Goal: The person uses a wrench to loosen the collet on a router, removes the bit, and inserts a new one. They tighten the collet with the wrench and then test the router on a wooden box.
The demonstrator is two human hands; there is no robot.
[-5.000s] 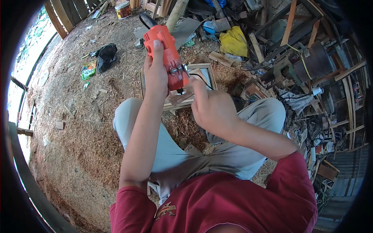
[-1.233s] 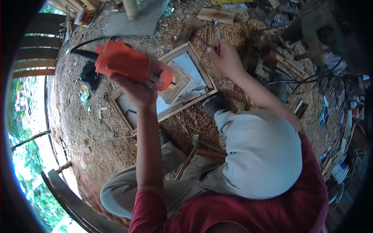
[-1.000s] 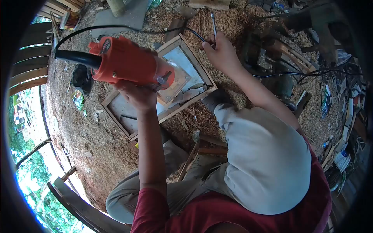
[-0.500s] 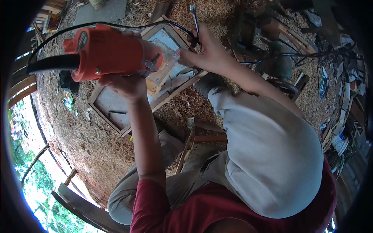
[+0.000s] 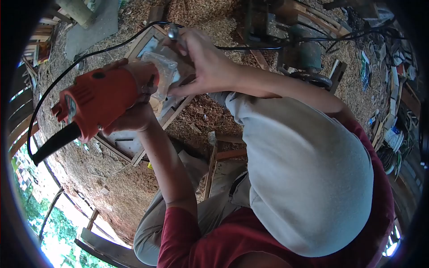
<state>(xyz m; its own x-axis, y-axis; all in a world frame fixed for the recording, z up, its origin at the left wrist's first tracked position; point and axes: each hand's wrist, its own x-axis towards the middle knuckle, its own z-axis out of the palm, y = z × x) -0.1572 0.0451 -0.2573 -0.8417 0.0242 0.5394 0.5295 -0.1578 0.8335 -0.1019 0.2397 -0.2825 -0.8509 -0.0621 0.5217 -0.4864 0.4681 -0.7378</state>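
since the half-second-earlier frame, the orange power tool (image 5: pixel 102 99) has dropped lower in view and its cord end has swung down, while the right hand (image 5: pixel 202 62) has come in towards its nose. it is held up in the air above the wooden frame (image 5: pixel 178 111), lying tilted, nose to the upper right. the left hand (image 5: pixel 134 118) is wrapped under and around the body near the nose; the right is curled about a silver-ended rod (image 5: pixel 173 32), thumb and fingers spread beside the clear plastic base (image 5: pixel 164 73). whether they pinch that base, i cannot tell.

the tool looks dense and rigid, probably heavy towards the motor, so the thick middle seems the sound place to hold; the smooth housing could slip a little in a dry palm. the clear base is likely stiff but light, perhaps easy to crack, and best taken by its edges. the black cord (image 5: pixel 94 53) looks bendy and may tug.

further out, a dark l-shaped key (image 5: pixel 124 140) lies on the frame's pale panel, and wood shavings (image 5: pixel 196 117) cover the ground nearby. the tool's underside and most of the left fingers are hidden, the rod's shaft is lost behind the right hand, and glare blurs the base's outline. the knee (image 5: pixel 308 174) fills much of the lower right.
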